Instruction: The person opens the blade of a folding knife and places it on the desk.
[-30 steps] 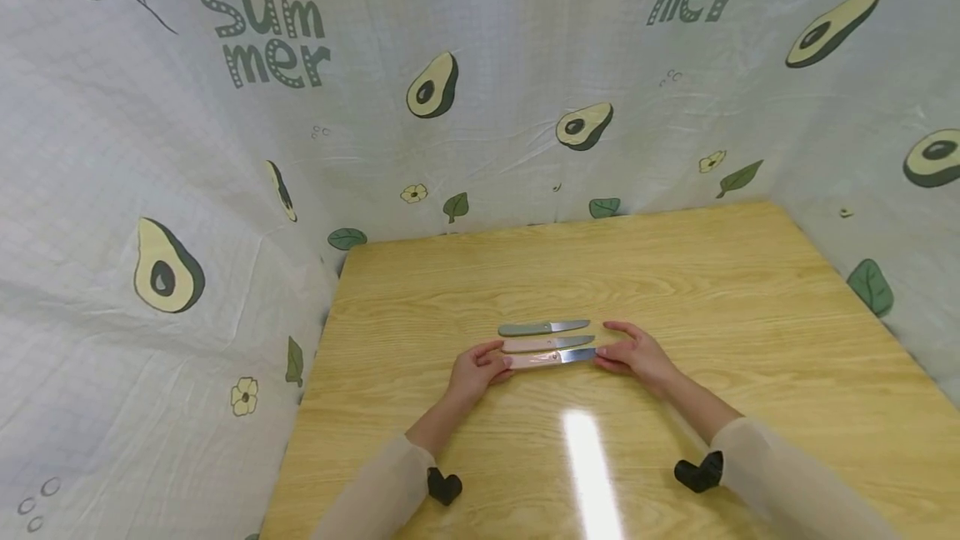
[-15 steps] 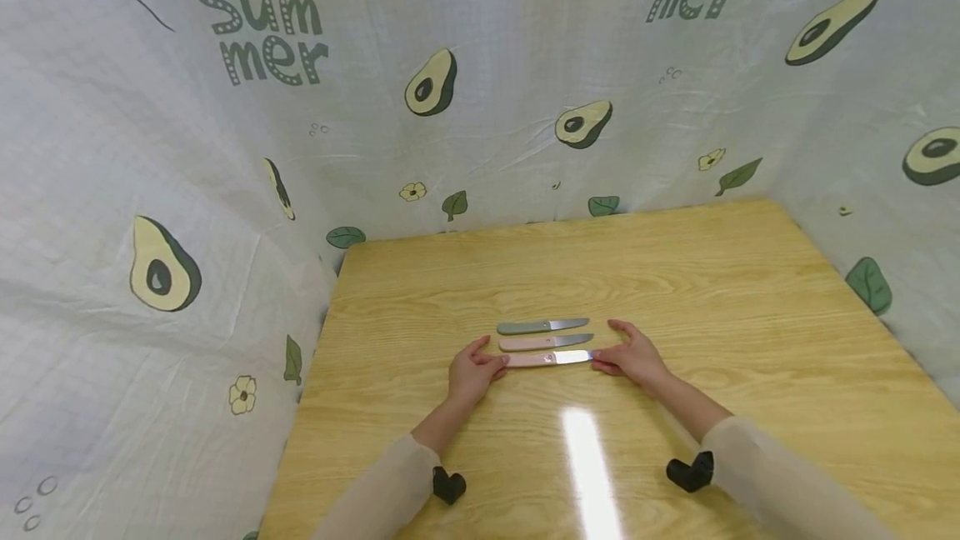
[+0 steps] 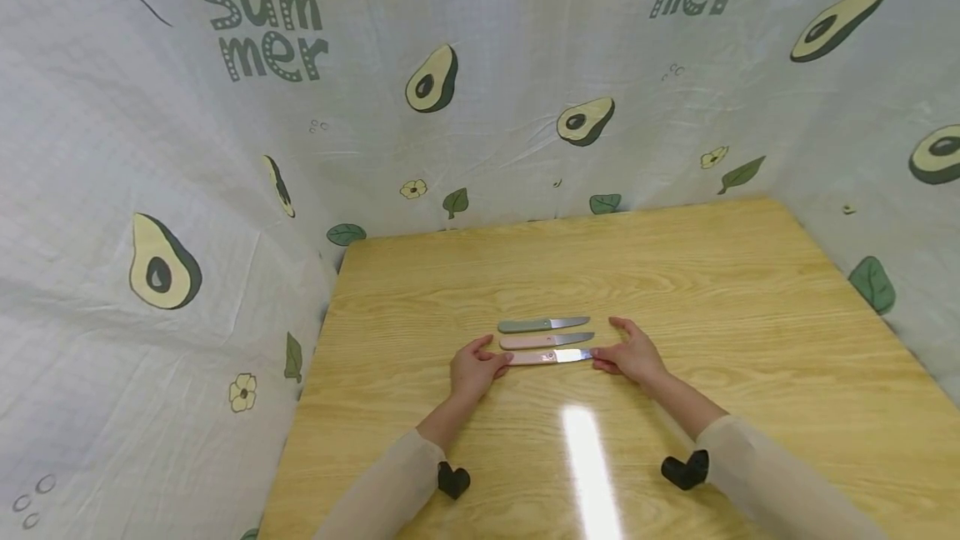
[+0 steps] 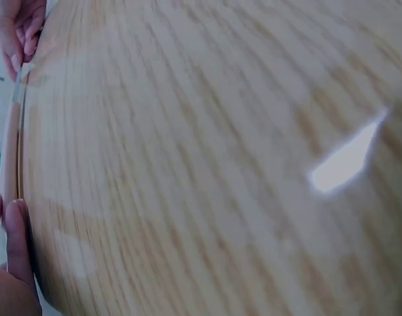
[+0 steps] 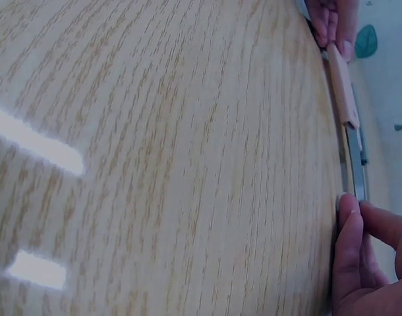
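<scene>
Three small knives lie in parallel on the wooden table, blades to the right. The nearest, a pink-handled knife [image 3: 532, 357], spans both hands. My left hand [image 3: 471, 370] pinches its handle end between thumb and fingers, and my right hand [image 3: 633, 355] pinches its blade tip, index finger extended. In the right wrist view this pink handle [image 5: 343, 89] and the right fingers [image 5: 349, 230] at the blade show closely. Just beyond it is a second pink-handled knife [image 3: 527, 342]; farthest back is a green-handled knife [image 3: 525, 326].
The wood-grain table [image 3: 420, 290] carries a bright light reflection [image 3: 591, 465] near its front. A white curtain [image 3: 510, 32] printed with avocados and leaves stands around the back and sides. Black wrist mounts [image 3: 453, 480] stick out from both sleeves.
The nearest knife has come slightly away from the middle one, and its blade now catches the light. My left index finger has moved off the middle knife's handle end.
</scene>
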`<act>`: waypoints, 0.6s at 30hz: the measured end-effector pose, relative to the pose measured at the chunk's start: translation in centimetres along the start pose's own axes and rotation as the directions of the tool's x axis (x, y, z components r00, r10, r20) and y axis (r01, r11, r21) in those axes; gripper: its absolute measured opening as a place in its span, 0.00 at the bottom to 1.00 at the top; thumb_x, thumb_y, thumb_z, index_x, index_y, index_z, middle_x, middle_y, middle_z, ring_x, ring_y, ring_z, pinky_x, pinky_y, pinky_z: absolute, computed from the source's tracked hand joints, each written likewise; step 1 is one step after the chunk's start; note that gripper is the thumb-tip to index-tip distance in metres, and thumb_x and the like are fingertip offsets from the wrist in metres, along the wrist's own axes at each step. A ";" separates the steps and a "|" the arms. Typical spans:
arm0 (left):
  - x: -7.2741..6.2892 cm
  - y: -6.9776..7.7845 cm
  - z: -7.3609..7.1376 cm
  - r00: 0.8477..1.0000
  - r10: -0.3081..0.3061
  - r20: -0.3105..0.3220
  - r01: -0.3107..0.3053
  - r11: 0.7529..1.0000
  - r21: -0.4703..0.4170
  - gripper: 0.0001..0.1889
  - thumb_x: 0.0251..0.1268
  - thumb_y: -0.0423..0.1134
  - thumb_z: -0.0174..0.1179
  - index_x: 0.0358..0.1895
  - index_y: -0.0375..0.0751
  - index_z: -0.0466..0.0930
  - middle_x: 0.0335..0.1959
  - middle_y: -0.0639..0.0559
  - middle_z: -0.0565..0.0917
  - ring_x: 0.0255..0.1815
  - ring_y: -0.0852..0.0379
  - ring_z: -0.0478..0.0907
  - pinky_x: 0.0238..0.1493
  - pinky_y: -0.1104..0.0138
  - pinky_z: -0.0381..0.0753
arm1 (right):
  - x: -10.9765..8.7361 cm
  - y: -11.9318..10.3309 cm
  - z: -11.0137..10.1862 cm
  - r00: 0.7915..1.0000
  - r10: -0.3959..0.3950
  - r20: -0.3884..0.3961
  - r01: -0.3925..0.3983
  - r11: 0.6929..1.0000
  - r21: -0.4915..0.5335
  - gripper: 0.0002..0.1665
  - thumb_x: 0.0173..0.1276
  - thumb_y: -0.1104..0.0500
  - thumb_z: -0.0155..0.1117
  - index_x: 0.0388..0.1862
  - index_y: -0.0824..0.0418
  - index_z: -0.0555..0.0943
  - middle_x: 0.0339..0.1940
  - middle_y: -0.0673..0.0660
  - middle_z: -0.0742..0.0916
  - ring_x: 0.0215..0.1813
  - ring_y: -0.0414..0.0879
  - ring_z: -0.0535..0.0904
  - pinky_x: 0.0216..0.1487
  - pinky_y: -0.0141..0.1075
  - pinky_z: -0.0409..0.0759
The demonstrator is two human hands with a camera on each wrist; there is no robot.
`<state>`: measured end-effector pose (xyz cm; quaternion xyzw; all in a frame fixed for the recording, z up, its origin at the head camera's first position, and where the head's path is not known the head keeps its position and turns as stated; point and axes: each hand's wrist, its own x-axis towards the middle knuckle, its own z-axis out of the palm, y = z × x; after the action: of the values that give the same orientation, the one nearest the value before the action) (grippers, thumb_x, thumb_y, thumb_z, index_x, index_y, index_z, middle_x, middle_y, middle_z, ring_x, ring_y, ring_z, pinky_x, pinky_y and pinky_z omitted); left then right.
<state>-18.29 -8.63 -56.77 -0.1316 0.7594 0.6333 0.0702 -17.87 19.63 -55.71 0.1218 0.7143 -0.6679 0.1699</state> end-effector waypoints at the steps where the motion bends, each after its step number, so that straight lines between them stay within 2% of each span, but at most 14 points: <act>1: 0.0 0.0 0.0 1.000 0.002 0.000 -0.002 1.000 0.009 0.30 0.48 0.32 0.74 0.59 0.35 0.78 0.26 0.50 0.79 0.24 0.62 0.84 0.32 0.69 0.86 | 0.0 0.0 0.0 1.000 0.002 -0.003 -0.002 1.000 -0.016 0.52 0.64 0.69 0.65 0.78 0.61 0.46 0.32 0.60 0.88 0.29 0.44 0.87 0.34 0.31 0.86; 8: 0.0 -0.1 0.2 1.000 0.028 -0.010 -0.027 0.997 0.076 0.30 0.48 0.34 0.75 0.58 0.35 0.79 0.26 0.51 0.78 0.22 0.64 0.82 0.30 0.70 0.86 | 0.0 -0.3 -0.1 1.000 0.018 -0.024 -0.020 0.997 -0.069 0.54 0.62 0.68 0.68 0.78 0.61 0.46 0.33 0.61 0.85 0.28 0.44 0.87 0.34 0.32 0.86; 18: 0.0 -0.4 0.3 0.997 0.072 0.010 -0.073 0.986 0.153 0.33 0.49 0.35 0.74 0.62 0.35 0.75 0.26 0.49 0.81 0.21 0.62 0.83 0.27 0.71 0.85 | -0.2 -0.5 -0.4 0.999 0.046 0.009 -0.045 0.994 -0.099 0.60 0.62 0.64 0.69 0.80 0.56 0.38 0.32 0.59 0.89 0.25 0.42 0.86 0.32 0.31 0.86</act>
<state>-18.16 -8.39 -57.18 -0.0967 0.8100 0.5755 0.0585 -17.90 20.00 -55.18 0.1258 0.7426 -0.6282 0.1951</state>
